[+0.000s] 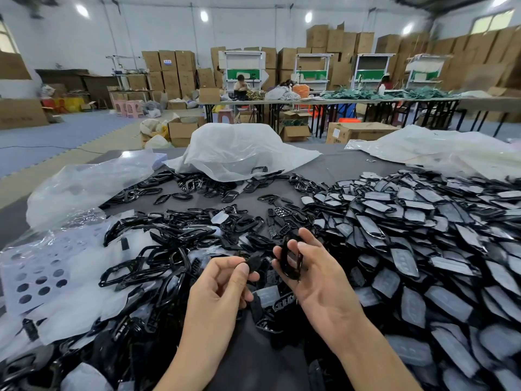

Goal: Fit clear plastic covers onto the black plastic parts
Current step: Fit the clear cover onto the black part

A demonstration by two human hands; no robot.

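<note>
From the head view, the right hand (pixel 313 273) grasps a glossy black frame (pixel 291 261), an elongated open ring of hard plastic, held upright between thumb and curled fingers. The left hand (pixel 222 280) pinches a small dark piece (pixel 255 263) between thumb and forefinger; its shape and material are too blurred to tell. Both are held just apart above the grey tabletop (pixel 341 165).

A frosted clear cover (pixel 266 296) lies below the hands. To the right spreads a heap of covered parts (pixel 423 235), black rims with matt, milky faces. To the left lie loose black frames (pixel 158 263), shiny and hollow, partly buried under a white perforated sheet (pixel 36 275). A crumpled translucent plastic bag (pixel 239 150) hides the far parts. The lower corners are smeared.
</note>
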